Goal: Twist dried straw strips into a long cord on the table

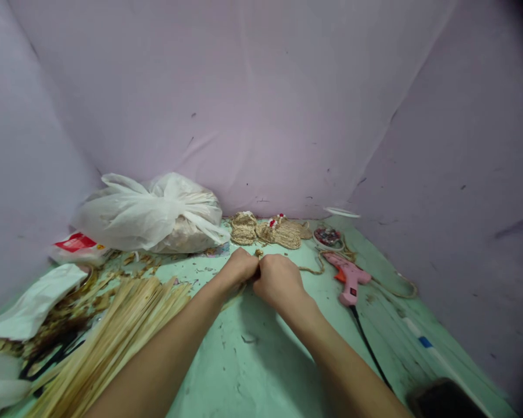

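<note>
My left hand (243, 265) and my right hand (282, 277) meet at the middle of the table, both closed with fingers pressed together. Between them a small end of twisted straw cord (259, 253) pokes up. Most of what they grip is hidden by the fingers. From beside my right hand, a length of the same tan cord runs right toward a pink glue gun (352, 276). Some pale strands show under my left wrist. Just beyond the hands lie small coiled straw pieces shaped like slippers (286, 235), some with red and white decorations.
A tied white plastic bag (152, 212) sits at the back left. Long dry straw strips (117, 337) lie under my left forearm, near scraps and black-handled scissors (54, 357). A round container of beads (328, 238) stands back right; a dark object (447, 397) lies front right. Walls enclose the green table.
</note>
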A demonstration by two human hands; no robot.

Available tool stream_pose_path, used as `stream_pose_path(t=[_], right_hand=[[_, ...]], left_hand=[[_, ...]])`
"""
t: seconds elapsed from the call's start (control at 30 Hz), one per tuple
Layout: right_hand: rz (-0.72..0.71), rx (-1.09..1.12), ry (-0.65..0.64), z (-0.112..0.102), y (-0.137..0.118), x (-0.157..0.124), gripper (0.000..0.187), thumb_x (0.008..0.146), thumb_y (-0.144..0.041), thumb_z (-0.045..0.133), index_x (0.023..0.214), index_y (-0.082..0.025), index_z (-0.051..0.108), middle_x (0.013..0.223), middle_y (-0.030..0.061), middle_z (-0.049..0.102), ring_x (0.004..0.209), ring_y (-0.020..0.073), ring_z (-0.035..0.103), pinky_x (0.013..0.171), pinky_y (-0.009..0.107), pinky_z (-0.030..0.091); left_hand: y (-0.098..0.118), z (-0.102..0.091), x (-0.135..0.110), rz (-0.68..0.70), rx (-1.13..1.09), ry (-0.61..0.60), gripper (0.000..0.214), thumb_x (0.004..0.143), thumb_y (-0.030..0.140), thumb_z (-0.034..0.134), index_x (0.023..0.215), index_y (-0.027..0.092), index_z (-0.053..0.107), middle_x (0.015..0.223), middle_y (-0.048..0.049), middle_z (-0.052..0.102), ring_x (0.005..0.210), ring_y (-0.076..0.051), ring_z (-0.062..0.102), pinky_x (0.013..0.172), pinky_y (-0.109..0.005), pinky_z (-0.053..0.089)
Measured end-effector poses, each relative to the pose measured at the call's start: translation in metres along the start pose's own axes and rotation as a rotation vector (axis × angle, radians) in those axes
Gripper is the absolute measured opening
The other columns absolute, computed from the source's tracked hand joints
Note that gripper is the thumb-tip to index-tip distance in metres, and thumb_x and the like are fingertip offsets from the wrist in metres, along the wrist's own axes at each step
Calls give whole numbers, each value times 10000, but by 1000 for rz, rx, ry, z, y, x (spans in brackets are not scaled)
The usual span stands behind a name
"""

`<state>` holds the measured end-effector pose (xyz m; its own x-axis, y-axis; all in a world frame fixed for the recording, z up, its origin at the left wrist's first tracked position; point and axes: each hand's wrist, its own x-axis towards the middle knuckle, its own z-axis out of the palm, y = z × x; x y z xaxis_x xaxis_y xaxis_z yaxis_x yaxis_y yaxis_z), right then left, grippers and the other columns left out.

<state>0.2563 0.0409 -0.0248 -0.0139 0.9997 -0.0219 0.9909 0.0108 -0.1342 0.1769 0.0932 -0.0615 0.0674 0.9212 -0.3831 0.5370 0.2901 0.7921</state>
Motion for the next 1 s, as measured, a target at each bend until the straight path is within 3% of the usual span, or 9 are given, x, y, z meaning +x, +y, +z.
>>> stream_pose_path(t=[0.17, 0.3, 0.47, 0.6, 0.67, 0.8, 1.0], right_hand=[[-96, 30, -18, -2, -5, -3, 218, 648, -184, 516, 788, -137, 676, 756, 137, 647, 719, 196, 586, 602, 244, 372], [-143, 196, -149, -14, 16, 4, 152, 624, -268, 550, 673, -186, 668, 615, 48, 612, 577, 141, 531, 475, 216, 295], [95, 448, 8, -13, 36, 18, 120, 642, -176, 508, 544, -153, 575, 461, 9, 489, 478, 101, 442, 432, 212, 253], [229, 943, -310, 6, 26, 25, 113, 653, -128, 483, 543, -147, 500, 428, -5, 465, 421, 90, 451, 426, 192, 327], [267, 1060, -371, 15, 22, 26, 106, 652, -125, 478, 549, -152, 480, 396, -30, 424, 360, 78, 407, 389, 191, 316], [261, 1019, -299, 27, 25, 30, 60, 601, -140, 532, 550, -147, 502, 343, -74, 334, 294, 44, 261, 326, 185, 182], [162, 972, -297, 32, 39, 34, 140, 615, -244, 567, 579, -115, 607, 447, -19, 503, 371, 41, 340, 370, 177, 235]], left_hand=[[1, -11, -4, -87, -51, -131, 188, 571, 117, 444, 430, 174, 332, 315, 53, 287, 291, -48, 223, 344, -200, 137], [-2, -24, -1, -38, -58, -291, 101, 512, 135, 517, 458, 141, 432, 350, 56, 350, 286, -27, 215, 328, -185, 131], [-3, -27, 2, 1, -85, -356, 52, 512, 172, 538, 525, 135, 505, 364, 58, 375, 285, -30, 225, 311, -181, 127], [-2, -27, 2, 9, -59, -347, 44, 504, 152, 502, 499, 144, 460, 363, 58, 369, 281, -30, 225, 307, -181, 133], [-3, -27, 2, 16, -48, -360, 39, 504, 138, 485, 495, 148, 449, 360, 59, 365, 278, -31, 223, 308, -182, 132], [-4, -27, 1, 76, 32, -362, 51, 502, 110, 447, 492, 149, 479, 345, 59, 364, 272, -44, 236, 307, -192, 152], [-6, -27, 5, 97, 93, -367, 126, 522, 116, 460, 569, 143, 573, 349, 65, 374, 280, -46, 226, 318, -198, 154]])
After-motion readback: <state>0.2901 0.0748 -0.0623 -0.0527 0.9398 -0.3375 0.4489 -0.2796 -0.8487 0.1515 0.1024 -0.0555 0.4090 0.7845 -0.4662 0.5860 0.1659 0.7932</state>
